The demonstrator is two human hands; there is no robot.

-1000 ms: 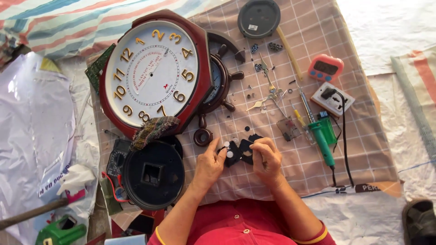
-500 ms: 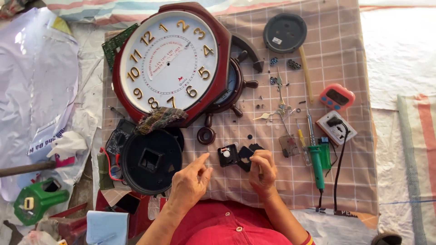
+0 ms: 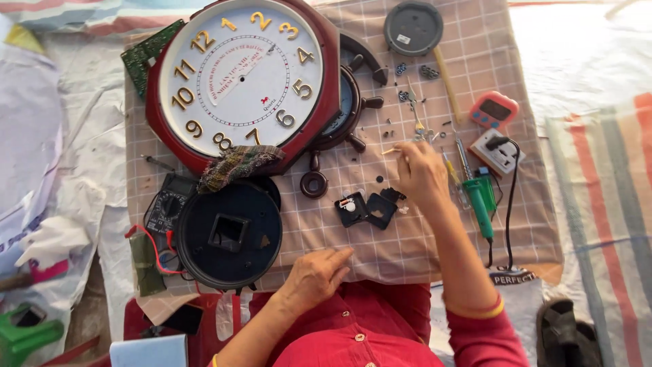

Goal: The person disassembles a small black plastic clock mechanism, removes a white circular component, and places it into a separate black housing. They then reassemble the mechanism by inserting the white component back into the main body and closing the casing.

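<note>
tiny parts beyond right hand indistinct

A small black clock movement lies opened in two halves on checked cloth.

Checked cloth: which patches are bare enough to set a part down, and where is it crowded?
Bare: the strip of checked cloth between the black mechanism halves and the near edge, beside the left hand; also the far right corner past the grey disc. Crowded: the small parts by the right hand, the green soldering iron, and the white clock.
</note>
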